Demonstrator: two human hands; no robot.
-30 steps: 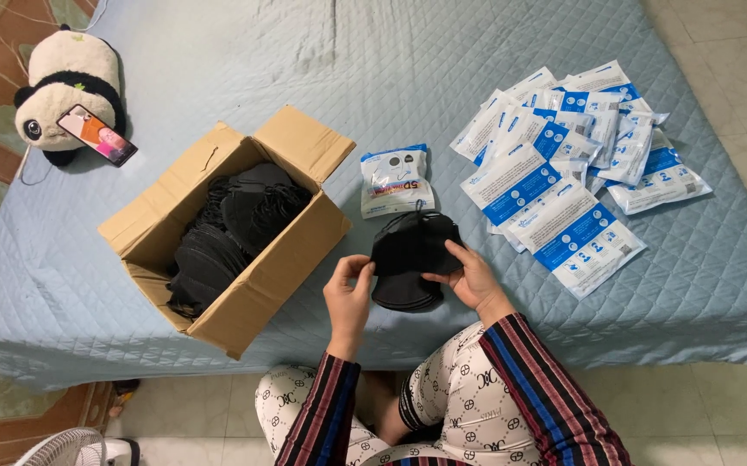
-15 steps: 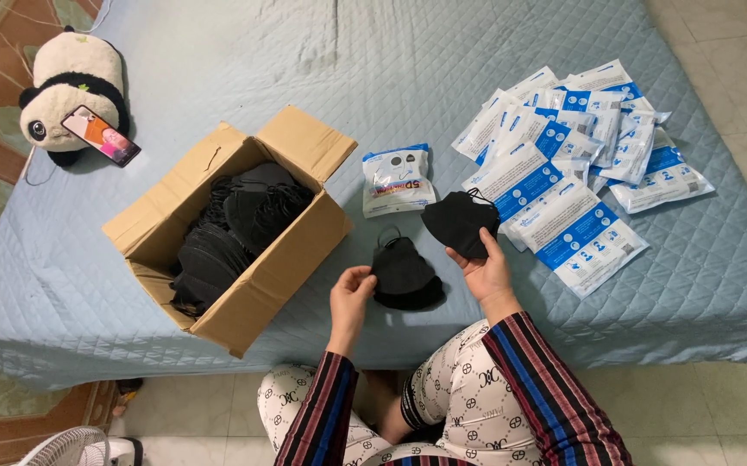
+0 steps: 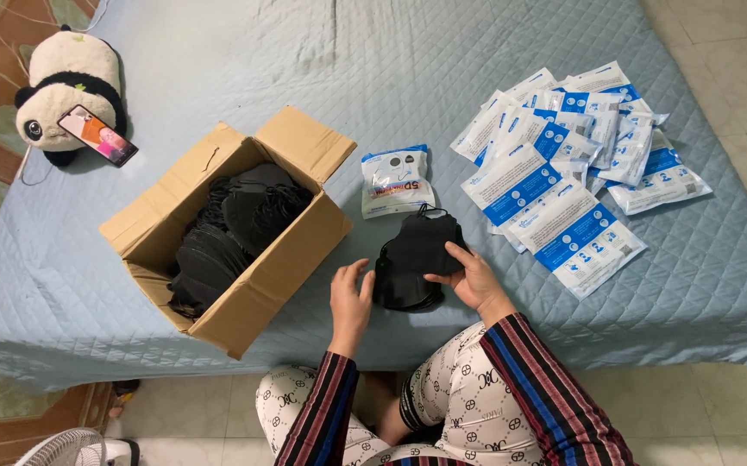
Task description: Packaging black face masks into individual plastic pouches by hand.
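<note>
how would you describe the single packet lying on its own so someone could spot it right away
On the blue quilted bed, look just right of the open cardboard box of black masks. The lone packet lies there, above the black mask stack under the right hand. Unlike the heaped packets farther right, it lies alone.

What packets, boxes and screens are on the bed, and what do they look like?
Cardboard box: left of the hands, brown, flaps open, full of black masks.
Single packet: beside the box, white pouch, blue top, dark mask pictures.
Pile of packets: on the right, flat white pouches with blue bands, overlapping.
Phone: far left, leaning on a panda toy, screen lit in pink and orange.
</note>
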